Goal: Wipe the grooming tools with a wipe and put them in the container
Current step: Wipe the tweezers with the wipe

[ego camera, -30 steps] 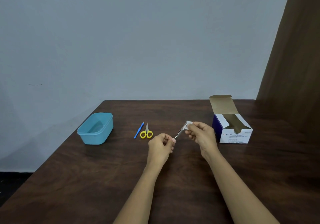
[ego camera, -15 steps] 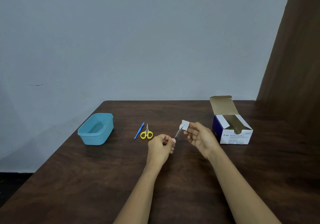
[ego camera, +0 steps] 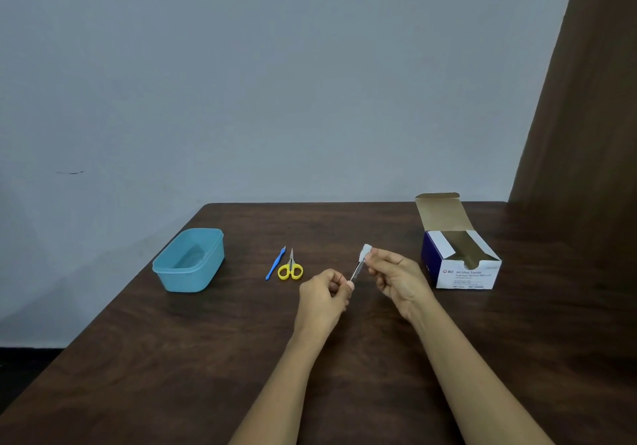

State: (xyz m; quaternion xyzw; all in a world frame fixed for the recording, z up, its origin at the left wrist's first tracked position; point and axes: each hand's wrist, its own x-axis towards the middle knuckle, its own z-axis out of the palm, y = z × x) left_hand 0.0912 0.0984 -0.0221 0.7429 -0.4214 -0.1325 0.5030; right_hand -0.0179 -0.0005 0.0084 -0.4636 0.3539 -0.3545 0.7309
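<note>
The left hand [ego camera: 325, 293] pinches the near end of a slim metal tool [ego camera: 356, 270] (tweezers, probably), angling its tip up for wiping; the right hand [ego camera: 393, 272] presses a white wipe [ego camera: 365, 252] around that tip; beyond the left fingers, scissors [ego camera: 290, 268], a blue stick [ego camera: 275, 264] and the container [ego camera: 189, 260] wait.

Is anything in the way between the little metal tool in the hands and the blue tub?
Yes. The yellow-handled scissors and thin blue stick tool lie on the dark wooden table between the slim metal tool and light blue plastic tub; lifting clears them.
</note>
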